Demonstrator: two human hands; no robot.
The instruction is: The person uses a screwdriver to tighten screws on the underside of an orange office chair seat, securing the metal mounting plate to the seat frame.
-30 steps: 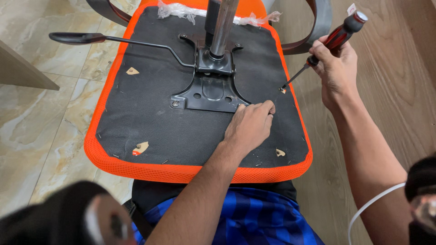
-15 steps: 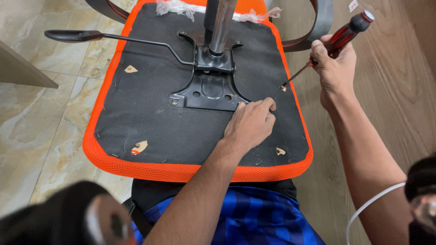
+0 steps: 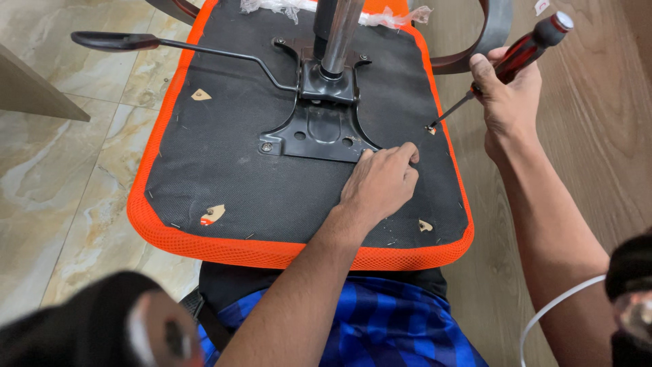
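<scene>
An upturned chair seat (image 3: 224, 170) is seen from above, resting across the person's lap. Its underside is covered with a matt black fabric, a little dusty, and it is framed by a rim of bright orange mesh. 4 small openings are cut in the fabric near the corners, where pale wood is shown. In the middle a black metal plate (image 3: 319, 132) with rounded arms is fixed, and from it a shiny steel column (image 3: 337, 34) rises; the top of the column is cut off by the upper edge. A thin black lever (image 3: 163, 44) with a flat paddle end is stretched to the left.

The screwdriver (image 3: 516, 58) is clenched in the right hand (image 3: 509, 102). Its handle is translucent red with black parts, and its thin steel shaft is bare. The long axis is slanted: the handle points up and to the right, and the tip points down and to the left, into the opening at the right edge of the seat. The tip itself is too small to be made out clearly.

The left hand (image 3: 380, 183) is laid on the fabric, knuckles up, with the fingers curled at the corner of the plate; nothing is seen to be grasped in it, though the fingertips are partly hidden.

A blurred dark object is seen at the bottom left and cannot be identified.
</scene>
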